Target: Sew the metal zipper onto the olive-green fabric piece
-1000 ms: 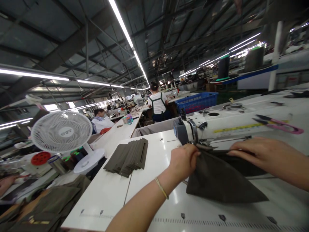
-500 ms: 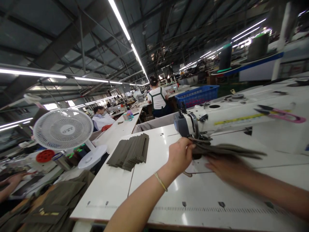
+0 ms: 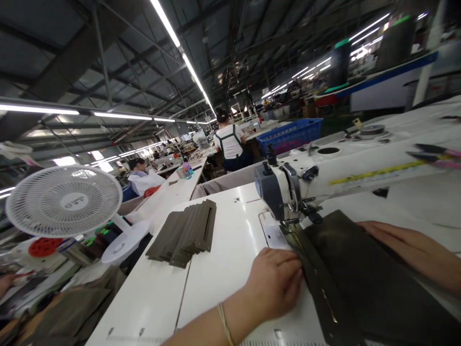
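Observation:
A dark olive fabric panel (image 3: 363, 278) lies flat on the sewing table, its far corner under the presser foot of the sewing machine (image 3: 277, 192). A folded strip with small shiny marks runs along its left side. My left hand (image 3: 275, 281), with a yellowish band at the wrist, is closed on the panel's left edge just in front of the needle area. My right hand (image 3: 406, 245) rests with stretched fingers along the panel's far right edge. A stack of olive fabric pieces (image 3: 183, 230) lies left of the machine.
A white fan (image 3: 72, 202) stands at the left, above more olive cloth (image 3: 68, 307). Pink-handled scissors (image 3: 432, 156) and a yellow tape measure (image 3: 378, 172) are on the machine arm. A blue crate (image 3: 290, 137) and a seated person (image 3: 230, 142) are beyond.
The fabric, earlier lifted and bunched at the needle, now lies spread flat with its corner at the presser foot. My left hand has come nearer; my right has moved to the panel's far right edge.

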A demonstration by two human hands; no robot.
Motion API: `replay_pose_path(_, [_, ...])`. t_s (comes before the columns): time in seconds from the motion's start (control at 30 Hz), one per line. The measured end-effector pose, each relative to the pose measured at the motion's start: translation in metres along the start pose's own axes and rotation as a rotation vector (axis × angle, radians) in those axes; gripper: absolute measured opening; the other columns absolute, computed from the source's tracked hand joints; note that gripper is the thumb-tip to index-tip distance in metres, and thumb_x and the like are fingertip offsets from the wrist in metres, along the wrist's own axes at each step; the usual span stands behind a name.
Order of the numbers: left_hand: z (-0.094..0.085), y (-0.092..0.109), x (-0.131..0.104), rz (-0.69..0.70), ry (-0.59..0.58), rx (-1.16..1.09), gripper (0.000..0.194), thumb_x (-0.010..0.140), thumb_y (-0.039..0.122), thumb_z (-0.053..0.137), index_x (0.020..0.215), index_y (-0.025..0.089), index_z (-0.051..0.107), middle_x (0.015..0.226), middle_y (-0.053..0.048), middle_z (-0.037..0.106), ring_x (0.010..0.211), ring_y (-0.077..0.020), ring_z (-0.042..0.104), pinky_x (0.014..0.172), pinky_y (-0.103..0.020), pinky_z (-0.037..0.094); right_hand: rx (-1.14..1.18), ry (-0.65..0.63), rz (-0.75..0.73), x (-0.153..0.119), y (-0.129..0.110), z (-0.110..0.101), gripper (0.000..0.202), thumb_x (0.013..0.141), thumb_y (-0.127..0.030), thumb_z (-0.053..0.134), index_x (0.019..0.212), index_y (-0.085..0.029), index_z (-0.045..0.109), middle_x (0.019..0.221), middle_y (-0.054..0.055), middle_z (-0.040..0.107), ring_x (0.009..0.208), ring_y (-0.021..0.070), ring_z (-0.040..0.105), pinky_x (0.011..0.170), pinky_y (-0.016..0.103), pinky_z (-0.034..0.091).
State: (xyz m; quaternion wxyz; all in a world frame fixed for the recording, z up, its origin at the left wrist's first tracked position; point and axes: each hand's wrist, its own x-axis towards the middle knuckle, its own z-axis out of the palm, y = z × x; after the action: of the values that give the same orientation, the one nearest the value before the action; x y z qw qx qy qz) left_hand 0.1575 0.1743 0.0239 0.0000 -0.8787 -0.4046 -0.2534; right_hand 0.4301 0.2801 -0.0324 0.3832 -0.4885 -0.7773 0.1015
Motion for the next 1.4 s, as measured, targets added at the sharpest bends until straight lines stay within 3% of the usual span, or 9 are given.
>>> replay_pose_path(0.13, [0.013, -0.006, 0.016, -0.111, -0.077, 0.072, 0.015, 0.089, 0.021, 0.053, 0.098, 0.016, 0.064, 0.110, -0.010, 0.070, 0.116, -0.0266, 0.059, 0.102, -0.044, 0.045, 0.182, -0.030, 0.257, 0.012, 0.000, -0.017, 0.047, 0.098, -0.048, 0.034, 0.092, -0.025, 0.075, 0.105, 0.011, 0.074, 0.102, 0.0244, 0.068, 0.093, 0.032, 0.048])
replay_pose_path(0.33, [0.016, -0.003, 0.019, -0.168, -0.138, 0.134, 0.013, 0.079, 0.015, 0.055, 0.087, 0.017, 0.065, 0.104, -0.010, 0.071, 0.115, -0.0273, 0.060, 0.111, -0.050, 0.037, 0.034, -0.272, 0.218, 0.057, -0.016, -0.013, 0.058, 0.096, -0.057, 0.031, 0.081, -0.017, 0.070, 0.081, 0.012, 0.073, 0.078, 0.0244, 0.070, 0.069, 0.032, 0.050])
replay_pose_path(0.53, [0.020, -0.007, 0.015, -0.157, -0.065, 0.120, 0.022, 0.069, 0.014, 0.054, 0.087, 0.017, 0.066, 0.105, -0.011, 0.072, 0.113, -0.0293, 0.062, 0.108, -0.051, 0.039, -0.133, -0.240, 0.170, 0.064, -0.010, -0.001, 0.023, 0.092, -0.033, 0.050, 0.075, -0.021, 0.059, 0.069, 0.005, 0.065, 0.068, 0.0216, 0.062, 0.063, 0.030, 0.036])
replay_pose_path(0.7, [0.021, -0.005, 0.014, -0.188, -0.024, 0.091, 0.022, 0.071, 0.014, 0.053, 0.089, 0.019, 0.065, 0.107, -0.009, 0.072, 0.114, -0.0289, 0.061, 0.109, -0.051, 0.038, -0.249, -0.237, 0.162, 0.059, -0.015, -0.004, 0.023, 0.093, -0.034, 0.048, 0.076, -0.021, 0.057, 0.070, 0.007, 0.065, 0.068, 0.0236, 0.061, 0.059, 0.031, 0.029])
replay_pose_path(0.83, [0.018, -0.004, 0.016, -0.221, -0.007, 0.082, 0.032, 0.074, 0.018, 0.055, 0.105, 0.017, 0.064, 0.119, -0.010, 0.068, 0.122, -0.0309, 0.054, 0.110, -0.052, 0.035, -0.256, -0.252, 0.134, 0.066, -0.020, -0.002, 0.027, 0.091, -0.041, 0.052, 0.075, -0.021, 0.058, 0.074, 0.007, 0.068, 0.071, 0.0234, 0.063, 0.060, 0.030, 0.035])
replay_pose_path(1.07, [0.016, -0.003, 0.019, -0.244, -0.065, 0.125, 0.018, 0.075, 0.023, 0.057, 0.091, 0.019, 0.064, 0.102, -0.009, 0.070, 0.103, -0.0300, 0.060, 0.108, -0.053, 0.035, -0.306, -0.193, -0.040, 0.065, -0.010, 0.012, 0.025, 0.096, -0.029, 0.045, 0.080, -0.016, 0.060, 0.070, 0.007, 0.066, 0.066, 0.0202, 0.062, 0.061, 0.029, 0.036])
replay_pose_path(1.23, [0.018, -0.001, 0.017, -0.298, -0.065, 0.104, 0.021, 0.077, 0.025, 0.056, 0.095, 0.019, 0.064, 0.110, -0.009, 0.069, 0.109, -0.0302, 0.057, 0.111, -0.054, 0.032, -0.353, -0.065, -0.328, 0.052, -0.033, 0.004, 0.025, 0.091, -0.011, 0.044, 0.074, -0.014, 0.062, 0.081, 0.014, 0.066, 0.082, 0.0279, 0.061, 0.074, 0.040, 0.039])
replay_pose_path(1.33, [0.018, -0.002, 0.016, -0.301, -0.052, 0.075, 0.024, 0.077, 0.024, 0.055, 0.098, 0.018, 0.064, 0.113, -0.009, 0.069, 0.112, -0.0296, 0.057, 0.112, -0.054, 0.030, -0.291, -0.075, -0.504, 0.041, -0.048, 0.015, 0.024, 0.091, -0.014, 0.048, 0.075, -0.018, 0.065, 0.075, 0.007, 0.066, 0.075, 0.0218, 0.061, 0.074, 0.036, 0.045])
replay_pose_path(1.4, [0.018, -0.003, 0.016, -0.297, -0.044, 0.061, 0.024, 0.077, 0.024, 0.055, 0.098, 0.018, 0.064, 0.113, -0.009, 0.069, 0.113, -0.0295, 0.056, 0.113, -0.054, 0.030, -0.220, -0.065, -0.596, 0.035, -0.050, 0.028, 0.023, 0.091, -0.013, 0.047, 0.088, -0.018, 0.070, 0.084, 0.006, 0.071, 0.079, 0.0190, 0.064, 0.075, 0.033, 0.049])
